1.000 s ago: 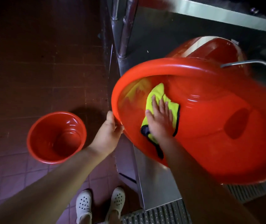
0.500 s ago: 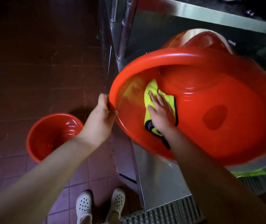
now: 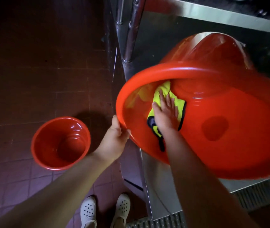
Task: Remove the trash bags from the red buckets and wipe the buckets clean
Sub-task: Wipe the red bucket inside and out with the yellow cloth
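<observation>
A large red bucket [image 3: 221, 129] is tilted toward me over a steel surface, its mouth facing me. My left hand [image 3: 113, 139] grips its rim at the lower left. My right hand [image 3: 166, 112] is inside, palm flat, pressing a yellow cloth with dark trim [image 3: 165, 102] against the inner wall. No trash bag shows in this bucket. A smaller red bucket [image 3: 60, 143] stands upright on the tiled floor to the left, with nothing inside it.
A steel counter with shiny legs [image 3: 131, 30] and a lower shelf [image 3: 160, 178] sits behind and under the big bucket. A metal floor grate [image 3: 155, 222] runs along the bottom. My white clogs [image 3: 104, 209] stand on the dark red tiles.
The big bucket has shifted in my hands, first up then lower again. My right hand has slid the cloth along the inner wall. My left hand keeps its grip on the rim.
</observation>
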The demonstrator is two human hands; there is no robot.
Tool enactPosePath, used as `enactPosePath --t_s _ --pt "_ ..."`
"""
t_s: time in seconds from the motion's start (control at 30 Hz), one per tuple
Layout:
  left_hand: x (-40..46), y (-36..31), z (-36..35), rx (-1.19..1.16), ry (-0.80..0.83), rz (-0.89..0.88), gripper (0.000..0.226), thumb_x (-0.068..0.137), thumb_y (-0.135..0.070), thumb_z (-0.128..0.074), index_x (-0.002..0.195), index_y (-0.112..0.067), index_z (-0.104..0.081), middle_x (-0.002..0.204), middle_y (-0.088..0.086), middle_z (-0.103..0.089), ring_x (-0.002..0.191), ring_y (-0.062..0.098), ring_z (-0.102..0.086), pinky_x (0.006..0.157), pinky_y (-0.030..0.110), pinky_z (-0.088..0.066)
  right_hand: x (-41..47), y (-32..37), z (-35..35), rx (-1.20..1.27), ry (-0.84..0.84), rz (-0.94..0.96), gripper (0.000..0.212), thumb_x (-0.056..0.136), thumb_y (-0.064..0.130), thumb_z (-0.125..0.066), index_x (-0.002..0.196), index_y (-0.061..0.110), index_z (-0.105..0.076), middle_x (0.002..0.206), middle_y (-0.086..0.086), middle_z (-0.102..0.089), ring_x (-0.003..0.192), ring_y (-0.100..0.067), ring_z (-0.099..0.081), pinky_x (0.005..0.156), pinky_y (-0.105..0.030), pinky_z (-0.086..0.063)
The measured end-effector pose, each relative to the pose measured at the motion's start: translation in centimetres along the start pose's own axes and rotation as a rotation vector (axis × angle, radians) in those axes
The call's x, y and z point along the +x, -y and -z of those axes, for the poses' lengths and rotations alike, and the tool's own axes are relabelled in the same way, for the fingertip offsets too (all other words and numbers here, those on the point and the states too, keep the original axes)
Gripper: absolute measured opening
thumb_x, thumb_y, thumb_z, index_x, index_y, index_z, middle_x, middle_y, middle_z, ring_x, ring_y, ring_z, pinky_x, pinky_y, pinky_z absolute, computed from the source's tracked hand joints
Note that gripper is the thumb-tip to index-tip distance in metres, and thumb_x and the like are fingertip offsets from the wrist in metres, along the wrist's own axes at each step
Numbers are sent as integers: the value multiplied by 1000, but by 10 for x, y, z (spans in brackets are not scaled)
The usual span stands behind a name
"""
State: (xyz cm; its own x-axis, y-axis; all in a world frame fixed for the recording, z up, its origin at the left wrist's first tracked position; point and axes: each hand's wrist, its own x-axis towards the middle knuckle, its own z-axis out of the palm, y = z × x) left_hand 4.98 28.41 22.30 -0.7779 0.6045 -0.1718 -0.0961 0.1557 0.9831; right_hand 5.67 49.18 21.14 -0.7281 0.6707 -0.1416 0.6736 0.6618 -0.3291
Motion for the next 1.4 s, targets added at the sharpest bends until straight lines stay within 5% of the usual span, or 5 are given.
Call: enactPosePath --t_s 0.2,0.5,0.83,1.1,1.4 --pt "1 -10 -7 64 -41 -43 41 92 1 -49 114 -23 -25 89 -12 -51 77 -5 -48 70 10 -41 -90 18 -25 99 -179 147 68 82 55 -27 146 31 -26 153 -5 -28 143 -24 -21 113 -38 -15" --pt "13 -40 21 233 -59 -292 32 91 3 -49 105 -20 -33 83 -15 -47 74 -16 -49 69 2 -35 -25 -20 0 43 -67 216 65 83 51 -35 145 33 -28 154 -5 -28 141 -22 -24 113 -34 -19" --pt "15 -17 19 20 21 -140 29 92 -1 -52 108 -25 -48 102 -5 -61 88 -9 -60 83 11 -47 37 -50 24 -167 79 65 56 97 44 -31 147 43 -7 159 7 -4 145 -13 1 116 -33 -1" --pt "-1 11 -4 -134 192 16 16 89 -23 -47 104 -29 -50 88 -5 -55 88 8 -51 91 39 -46 -26 -15 -5 83 -130 102 60 92 45 -36 148 31 -21 156 -4 -20 144 -20 -16 115 -36 -12" --pt "-3 2 4 -70 88 -95 14 92 -20 -48 104 -27 -50 94 -14 -61 89 -4 -54 84 18 -44 -85 -18 -11 179 -133 366 62 87 43 -39 146 32 -23 154 -9 -27 140 -26 -27 113 -41 -25"
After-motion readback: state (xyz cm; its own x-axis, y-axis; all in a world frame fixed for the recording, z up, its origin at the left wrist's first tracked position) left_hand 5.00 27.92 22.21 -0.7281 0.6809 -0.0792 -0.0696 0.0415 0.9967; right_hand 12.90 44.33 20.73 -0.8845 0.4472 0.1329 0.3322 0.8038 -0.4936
